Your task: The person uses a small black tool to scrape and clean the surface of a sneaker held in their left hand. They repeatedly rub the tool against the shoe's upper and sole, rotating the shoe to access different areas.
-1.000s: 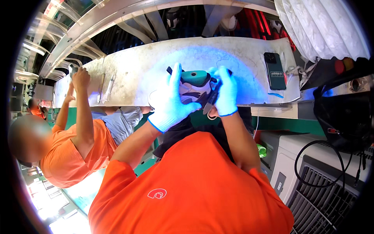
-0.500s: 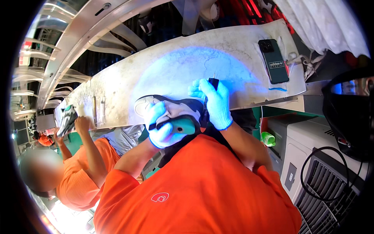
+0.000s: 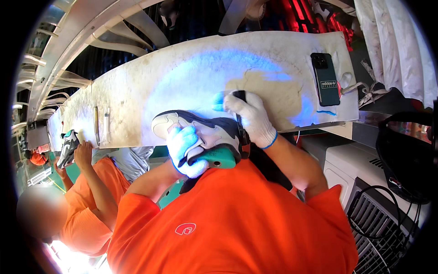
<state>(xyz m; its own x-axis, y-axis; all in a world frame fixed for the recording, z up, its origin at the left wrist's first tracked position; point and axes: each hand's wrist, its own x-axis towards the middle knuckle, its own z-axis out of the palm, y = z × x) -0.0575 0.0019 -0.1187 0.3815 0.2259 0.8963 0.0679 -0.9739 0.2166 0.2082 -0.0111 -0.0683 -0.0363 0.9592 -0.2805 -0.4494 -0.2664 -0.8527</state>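
Observation:
A grey-and-white sneaker (image 3: pixel 214 136) with a dark sole edge is held on its side at the near edge of the bench, toe to the left. A green shoe last (image 3: pixel 222 158) with a round hole fills its opening. My left hand (image 3: pixel 181 148), in a white glove tinted blue by the light, is closed around the upper. My gloved right hand (image 3: pixel 252 118) grips a slim black pen-like tool (image 3: pixel 239 95) upright at the shoe's heel end. The tool's lower end lies against or very near the heel; contact cannot be made out.
The long pale workbench (image 3: pixel 125 91) is stained and partly lit blue. A dark phone (image 3: pixel 326 78) lies at its right end. Two thin stick-like tools (image 3: pixel 96 126) rest at left. Beyond them a co-worker in orange holds another sneaker (image 3: pixel 68 147). A black bag-like object (image 3: pixel 404 157) hangs at right.
The blue light has left my right hand, which now looks white, and part of the bench beside it. The tool's thin upper tip no longer shows. The whole view has shifted slightly.

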